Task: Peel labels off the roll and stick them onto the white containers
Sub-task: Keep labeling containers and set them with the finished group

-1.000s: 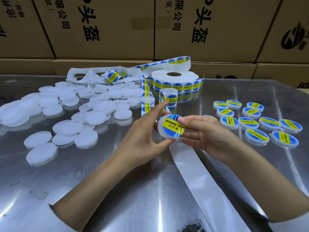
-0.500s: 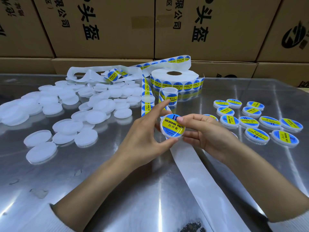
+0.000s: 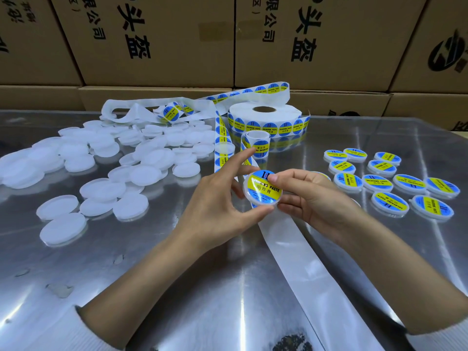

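A round white container (image 3: 262,196) with a blue and yellow label on its face is held between both hands above the metal table. My left hand (image 3: 217,206) grips its rim from the left, thumb under it and index finger raised. My right hand (image 3: 311,196) holds it from the right, its thumb pressing on the label's top edge. The label roll (image 3: 264,120) stands at the back centre, its strip (image 3: 220,143) trailing toward the hands. Unlabelled white containers (image 3: 141,158) lie in a heap on the left. Labelled containers (image 3: 390,181) lie in rows on the right.
Empty white backing tape (image 3: 304,262) runs from under the hands to the front edge. More loose backing (image 3: 131,112) is piled at the back left. Cardboard boxes (image 3: 157,41) form a wall behind the shiny metal table (image 3: 177,287).
The held container has tilted and turned slightly between the hands. My right thumb has slid along the label's top edge. The hands stay in nearly the same place.
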